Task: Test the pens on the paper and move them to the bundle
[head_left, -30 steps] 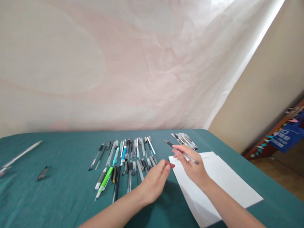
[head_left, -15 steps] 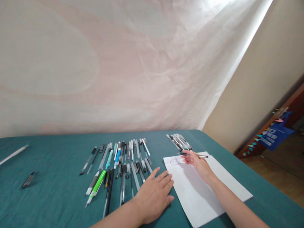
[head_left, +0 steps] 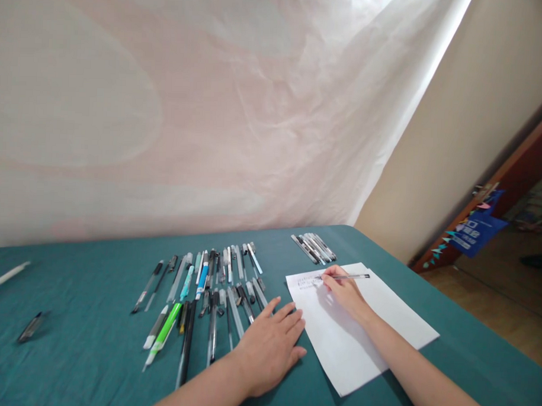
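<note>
My right hand (head_left: 342,291) grips a thin black pen (head_left: 346,276) with its tip on the top left corner of a white sheet of paper (head_left: 373,322), where small marks show. My left hand (head_left: 270,345) lies flat with fingers spread on the teal tablecloth (head_left: 83,350), just left of the sheet's edge and touching the nearest pens. A spread of several pens (head_left: 205,292) lies in rows left of that hand, among them a green one (head_left: 164,332) and a blue one (head_left: 202,282).
A small bunch of pens (head_left: 312,247) lies beyond the paper near the table's far right corner. A dark pen cap (head_left: 30,327) and a white stick (head_left: 6,276) lie at the far left. A white cloth hangs behind the table. A doorway opens at the right.
My left hand has gone from a loose curl to flat on the cloth. My right hand has swung the pen round and lowered its tip onto the paper. The view drifted right.
</note>
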`<state>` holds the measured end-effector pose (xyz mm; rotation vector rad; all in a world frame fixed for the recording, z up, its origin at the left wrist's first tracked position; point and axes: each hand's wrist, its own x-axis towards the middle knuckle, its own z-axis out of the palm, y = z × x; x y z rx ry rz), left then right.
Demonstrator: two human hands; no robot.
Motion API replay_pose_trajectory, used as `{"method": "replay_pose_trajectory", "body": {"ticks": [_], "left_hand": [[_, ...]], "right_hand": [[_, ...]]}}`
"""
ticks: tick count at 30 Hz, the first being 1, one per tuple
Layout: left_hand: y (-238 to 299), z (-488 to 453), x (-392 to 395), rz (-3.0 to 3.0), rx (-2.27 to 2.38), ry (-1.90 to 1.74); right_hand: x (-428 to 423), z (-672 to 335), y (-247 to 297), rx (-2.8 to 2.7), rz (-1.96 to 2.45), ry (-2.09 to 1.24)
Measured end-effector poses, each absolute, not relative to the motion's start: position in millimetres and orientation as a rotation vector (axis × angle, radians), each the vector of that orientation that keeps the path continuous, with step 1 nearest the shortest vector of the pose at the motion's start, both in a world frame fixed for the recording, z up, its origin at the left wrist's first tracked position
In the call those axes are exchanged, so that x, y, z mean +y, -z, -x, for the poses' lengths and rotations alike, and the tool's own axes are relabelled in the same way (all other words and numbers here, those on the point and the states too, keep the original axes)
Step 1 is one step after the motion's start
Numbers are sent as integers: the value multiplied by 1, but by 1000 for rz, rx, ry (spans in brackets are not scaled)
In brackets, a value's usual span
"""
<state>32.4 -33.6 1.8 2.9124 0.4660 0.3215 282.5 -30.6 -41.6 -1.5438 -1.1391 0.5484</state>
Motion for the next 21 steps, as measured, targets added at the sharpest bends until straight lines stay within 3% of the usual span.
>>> {"method": "replay_pose_trajectory", "body": {"ticks": [21], "left_hand": [[5,-33,-32,-2862,476,-304]], "right_hand": [[-33,-289,43,-1312,1763,-259]]}}
